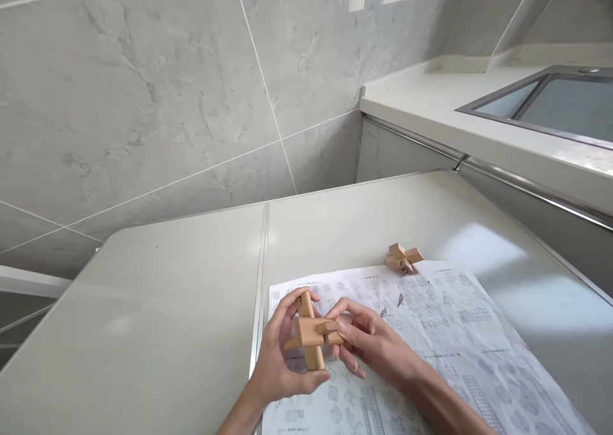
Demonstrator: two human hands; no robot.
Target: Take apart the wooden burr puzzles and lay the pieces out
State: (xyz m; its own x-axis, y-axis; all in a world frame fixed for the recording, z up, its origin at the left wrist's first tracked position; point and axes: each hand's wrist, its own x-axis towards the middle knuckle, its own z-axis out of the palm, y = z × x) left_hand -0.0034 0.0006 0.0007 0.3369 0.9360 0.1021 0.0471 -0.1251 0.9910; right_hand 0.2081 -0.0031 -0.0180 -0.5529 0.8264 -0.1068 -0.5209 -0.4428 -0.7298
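Observation:
Between my two hands, above a printed sheet, is a wooden burr puzzle (309, 333) made of crossed bars. My left hand (282, 352) grips it from the left, its fingers at the top end of the upright bar and its thumb at the bottom end. From the right, my right hand (371, 339) pinches the bars that jut toward it, thumb and fingers closed around their ends. A dark mark shows on the upper bar. Part of the puzzle is hidden behind my fingers.
A second wooden puzzle (403, 259) sits at the far edge of the printed paper sheet (460, 333). Small grey scraps (401, 300) lie on the paper. The white table (182, 307) meets a grey tiled wall. At right is a counter (421, 99) with a sink (565, 103).

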